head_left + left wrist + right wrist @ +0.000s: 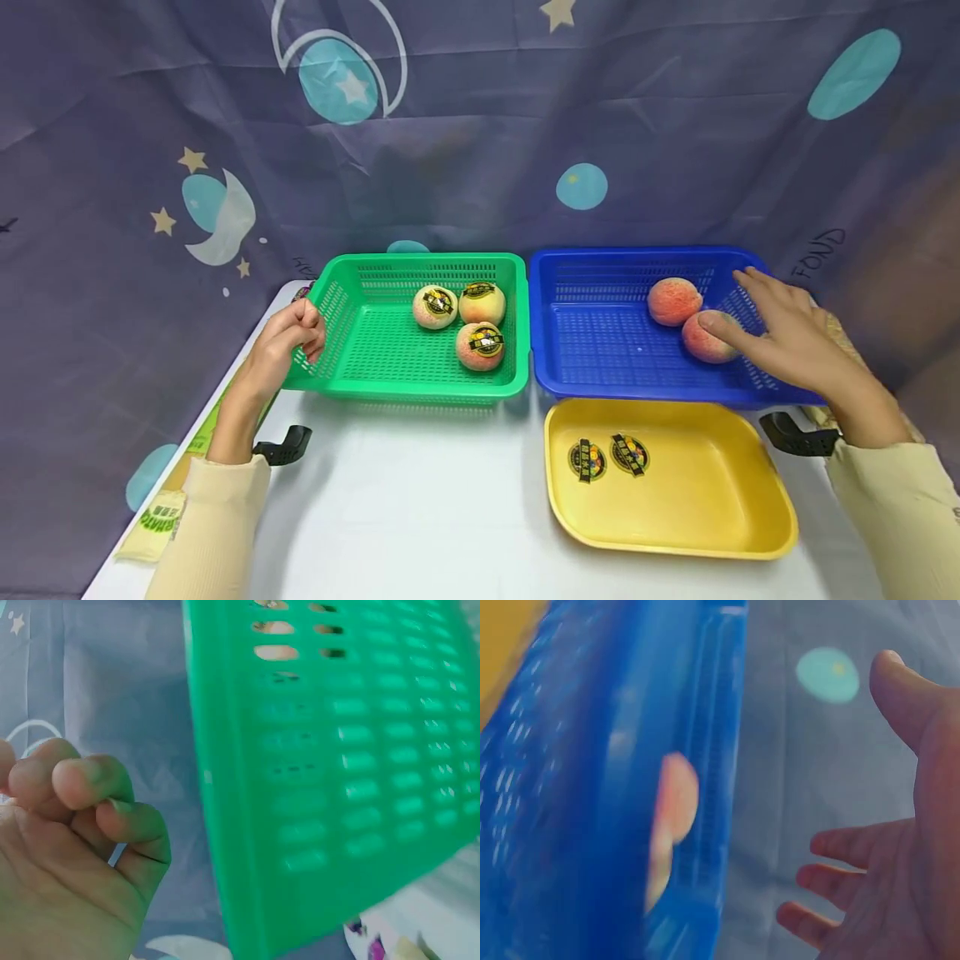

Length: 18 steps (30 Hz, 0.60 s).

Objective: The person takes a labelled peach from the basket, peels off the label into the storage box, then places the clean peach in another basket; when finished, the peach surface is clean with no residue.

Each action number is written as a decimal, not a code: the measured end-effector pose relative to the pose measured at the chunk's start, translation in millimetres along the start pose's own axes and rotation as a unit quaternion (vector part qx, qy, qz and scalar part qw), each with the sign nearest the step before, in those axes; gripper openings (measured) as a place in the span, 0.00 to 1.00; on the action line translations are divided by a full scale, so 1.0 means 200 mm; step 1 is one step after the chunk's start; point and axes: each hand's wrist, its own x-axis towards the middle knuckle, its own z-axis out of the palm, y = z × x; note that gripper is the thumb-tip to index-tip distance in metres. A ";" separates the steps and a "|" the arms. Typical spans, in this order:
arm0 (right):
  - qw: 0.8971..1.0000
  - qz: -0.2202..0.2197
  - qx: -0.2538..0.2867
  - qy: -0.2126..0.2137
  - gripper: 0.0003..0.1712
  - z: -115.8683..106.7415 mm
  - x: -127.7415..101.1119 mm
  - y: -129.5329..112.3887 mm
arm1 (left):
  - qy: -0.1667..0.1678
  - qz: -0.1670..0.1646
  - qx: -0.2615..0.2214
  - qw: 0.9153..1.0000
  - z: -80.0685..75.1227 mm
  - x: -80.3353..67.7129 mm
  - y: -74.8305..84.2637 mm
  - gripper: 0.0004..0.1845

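A green basket (382,354) holds three peaches (480,345) with black-and-yellow stickers on them. My left hand (300,333) is beside its left rim, fingers curled into the palm and holding nothing; in the left wrist view the hand (97,817) is a little apart from the green basket (337,787). To the right, a blue basket (607,354) holds two bare peaches (673,301). My right hand (750,312) hovers over its right side with fingers spread, its thumb at the nearer peach (705,342). The right wrist view shows the hand (855,825) empty beside the blue basket (592,825).
A yellow tray (690,508) lies in front of the blue basket with two loose stickers (587,460) in it. All stand on a white table (420,500). A green packet (161,517) lies at the table's left edge. A star-patterned curtain hangs close behind the baskets.
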 end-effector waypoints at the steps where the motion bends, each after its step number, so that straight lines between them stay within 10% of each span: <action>1: 1.000 -0.005 0.005 -0.002 0.53 0.01 0.02 -0.03 | 0.007 -0.001 0.002 1.000 0.00 -0.01 0.00 0.08; 18: 0.991 -0.083 0.082 -0.062 0.49 0.16 0.32 -0.56 | 0.068 -0.017 0.078 0.994 0.00 -0.08 -0.03 0.03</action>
